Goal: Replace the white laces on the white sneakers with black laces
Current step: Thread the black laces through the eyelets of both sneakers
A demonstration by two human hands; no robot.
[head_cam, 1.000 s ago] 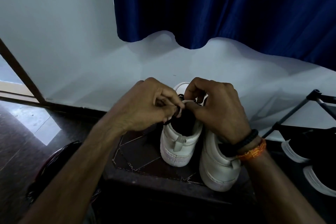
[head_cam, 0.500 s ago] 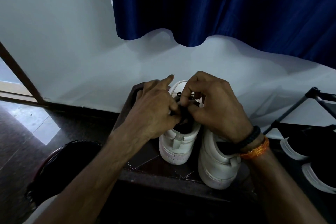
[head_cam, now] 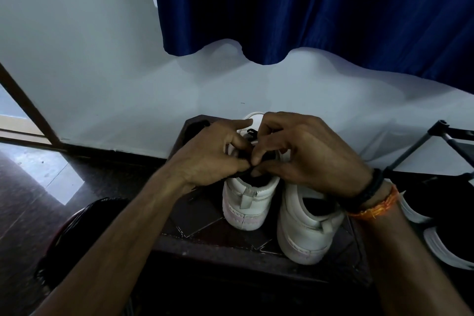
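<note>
While both of our hands meet over its opening, the left white leather sneaker (head_cam: pixel 247 199) stands heel-toward-us on the dark patterned desk (head_cam: pixel 205 215), its toe pointing at the far wall. Our left hand (head_cam: pixel 210 155) and right hand (head_cam: pixel 305 154) are together, fingertips touching, and between them they pinch a thin black lace (head_cam: pixel 245 174) right at the near edge of the shoe's collar; a bit of black lace also shows farther along the tongue, just beyond our fingers. We cannot tell which eyelet the lace runs through, as our fingers hide it. Just to the right stands the second white leather sneaker (head_cam: pixel 306 228), touching or nearly touching the first, partly under our right wrist, which wears a black band and an orange thread (head_cam: pixel 377 206). Beyond hangs a dark blue curtain (head_cam: pixel 320 7) against the pale wall.
</note>
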